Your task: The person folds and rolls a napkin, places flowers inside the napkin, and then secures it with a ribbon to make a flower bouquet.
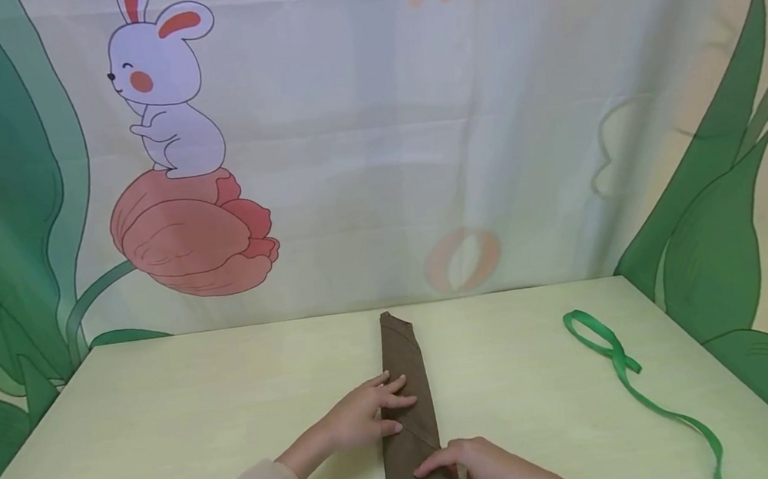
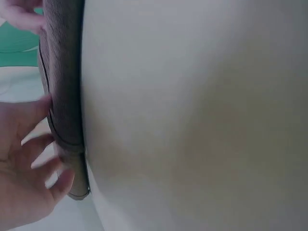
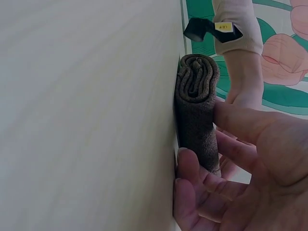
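1. The rolled brown cloth (image 1: 412, 445) lies on the pale table (image 1: 166, 430), its long axis running away from the person, its far end near the back edge.
2. The left hand (image 1: 366, 415) reaches in from the left, fingers spread over the top, farther along the roll.
3. The right hand (image 1: 493, 472) is closer to the near end, fingers bent around the right side, gripping it.
4. A green ribbon (image 1: 621, 363) lies well apart, to the right; I see nothing blocking either hand.
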Tool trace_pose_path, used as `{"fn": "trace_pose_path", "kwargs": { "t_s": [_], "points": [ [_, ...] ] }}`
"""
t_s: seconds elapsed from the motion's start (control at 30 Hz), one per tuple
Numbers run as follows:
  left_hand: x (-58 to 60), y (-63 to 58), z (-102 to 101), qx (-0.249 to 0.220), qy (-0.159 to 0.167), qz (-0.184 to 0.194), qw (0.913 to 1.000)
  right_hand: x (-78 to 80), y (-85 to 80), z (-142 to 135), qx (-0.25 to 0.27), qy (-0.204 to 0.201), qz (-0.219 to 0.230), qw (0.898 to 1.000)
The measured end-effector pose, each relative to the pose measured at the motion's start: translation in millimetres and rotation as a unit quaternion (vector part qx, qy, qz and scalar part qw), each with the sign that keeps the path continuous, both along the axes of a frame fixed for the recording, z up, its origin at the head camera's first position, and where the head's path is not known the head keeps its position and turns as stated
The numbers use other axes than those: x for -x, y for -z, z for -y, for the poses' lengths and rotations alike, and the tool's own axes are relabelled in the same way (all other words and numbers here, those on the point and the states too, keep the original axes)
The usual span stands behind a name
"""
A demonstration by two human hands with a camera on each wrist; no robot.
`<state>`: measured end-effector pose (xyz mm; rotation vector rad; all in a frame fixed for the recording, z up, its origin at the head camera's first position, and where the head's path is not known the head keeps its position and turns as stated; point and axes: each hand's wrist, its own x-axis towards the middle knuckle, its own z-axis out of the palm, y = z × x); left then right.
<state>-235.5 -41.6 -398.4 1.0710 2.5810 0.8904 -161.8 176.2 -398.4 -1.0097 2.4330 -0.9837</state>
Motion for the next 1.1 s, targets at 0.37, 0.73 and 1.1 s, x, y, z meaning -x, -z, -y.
{"fn": "trace_pose_path", "kwargs": {
  "t_s": [0.37,0.73,1.1],
  "points": [
    [25.8,-1.3,-3,0.054,0.021,0.034,0.9977,1.7,0.1,0,0.004,-0.001,0.015,1.0],
    [59.4,5.4,-4,0.044,-0.019,0.074,0.9961,4.7,3.0,1,0.018,-0.009,0.018,1.0],
    [85.2,6.9,-8,0.038,-0.065,0.099,0.9923,7.0,4.2,-1,0.032,-0.021,0.026,0.999]
  ]
}}
